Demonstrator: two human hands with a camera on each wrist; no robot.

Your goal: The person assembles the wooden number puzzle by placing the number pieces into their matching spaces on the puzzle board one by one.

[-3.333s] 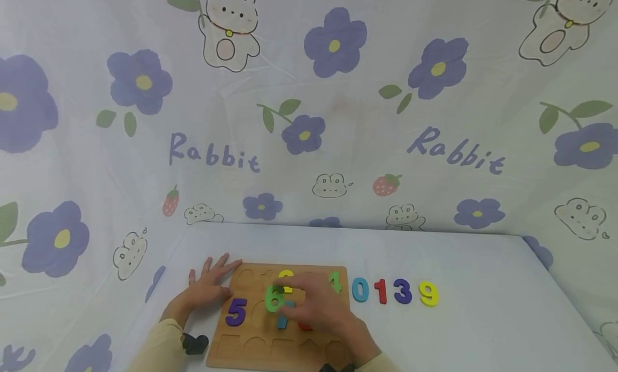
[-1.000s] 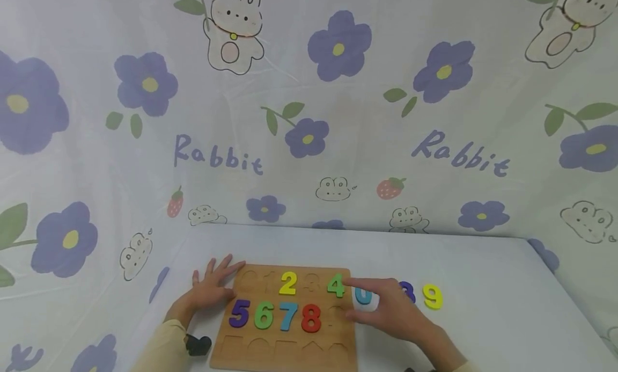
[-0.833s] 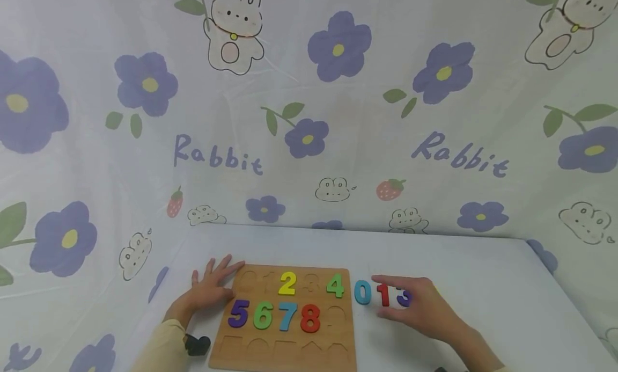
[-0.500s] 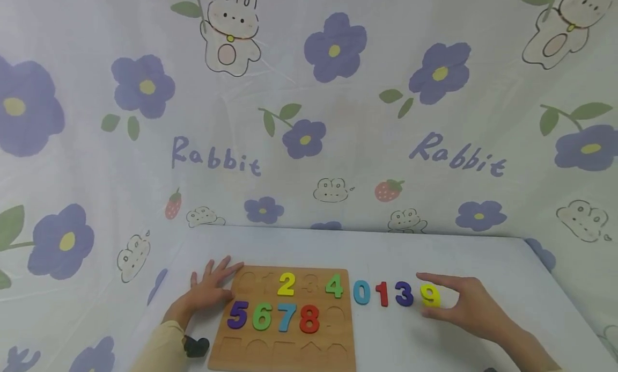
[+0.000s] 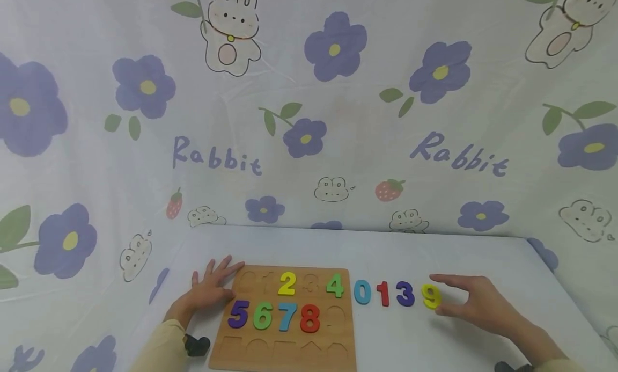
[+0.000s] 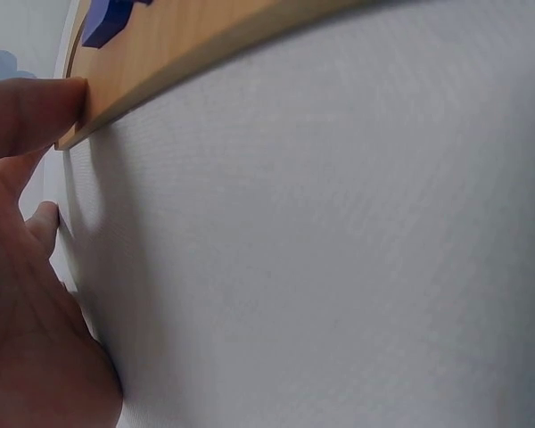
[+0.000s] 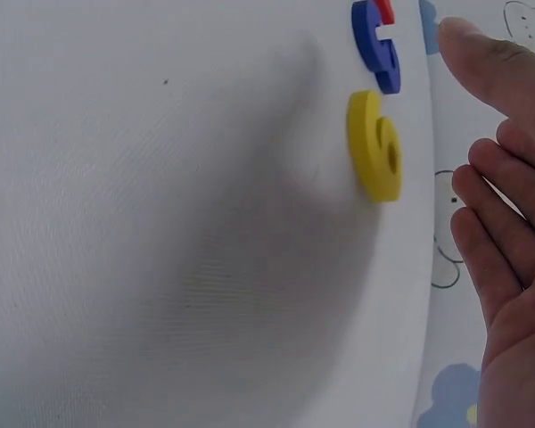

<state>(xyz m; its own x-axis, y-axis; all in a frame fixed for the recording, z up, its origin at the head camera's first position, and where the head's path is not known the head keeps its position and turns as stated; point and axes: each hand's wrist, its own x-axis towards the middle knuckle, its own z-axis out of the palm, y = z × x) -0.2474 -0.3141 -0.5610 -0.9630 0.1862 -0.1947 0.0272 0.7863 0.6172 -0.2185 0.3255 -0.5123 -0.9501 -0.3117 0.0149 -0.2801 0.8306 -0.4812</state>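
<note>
My left hand (image 5: 208, 289) lies with spread fingers at the left edge of a wooden number puzzle board (image 5: 285, 356); in the left wrist view its thumb (image 6: 37, 114) touches the board's side. My right hand (image 5: 483, 303) hovers over the table at the right, thumb and index finger apart on either side of a yellow number 9 (image 5: 431, 296). In the right wrist view the hand (image 7: 517, 205) holds nothing, and the yellow 9 (image 7: 373, 150) lies flat beyond it. Left of the 9 are a purple 3 (image 5: 405, 294), a red 1 (image 5: 383, 294) and a blue 0 (image 5: 362, 292) in a row.
On the board sit a yellow 2 (image 5: 287, 284), green 4 (image 5: 335, 286), purple 5 (image 5: 238, 314), green 6 (image 5: 263, 316), blue 7 (image 5: 287, 316) and red 8 (image 5: 310, 318), among bare recesses. A patterned cloth (image 5: 347, 114) hangs behind the white table (image 5: 463, 254).
The green 6 my right hand held is now on the board. That hand has moved right, past the 4 and the loose row, to the yellow 9. My left hand stays put.
</note>
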